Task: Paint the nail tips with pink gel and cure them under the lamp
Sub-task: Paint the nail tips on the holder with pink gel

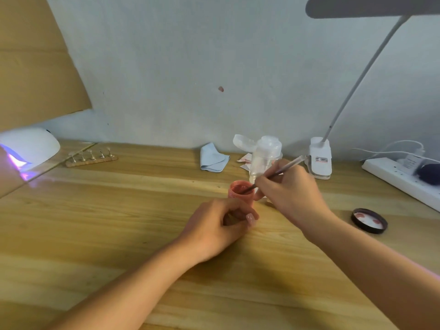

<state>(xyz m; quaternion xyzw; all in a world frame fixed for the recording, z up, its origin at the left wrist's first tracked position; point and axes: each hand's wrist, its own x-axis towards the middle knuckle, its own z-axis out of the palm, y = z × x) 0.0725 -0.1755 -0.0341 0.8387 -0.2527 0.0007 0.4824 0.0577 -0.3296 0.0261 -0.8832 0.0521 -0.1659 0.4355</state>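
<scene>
right grip [285, 186] pinches brush [285, 167], bristles dipped in open pink gel jar [240, 189] mid-tabletop [119, 222] | left grip [214, 225] curled just in front of jar, contents cannot tell | nail tips [91, 157] on stand beside lit lamp [31, 146], far left | lid [369, 221] lies right

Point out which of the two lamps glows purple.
The low white dome lamp at the far left, with purple light at its opening. The clip-on desk lamp on the right shows no purple glow.
</scene>
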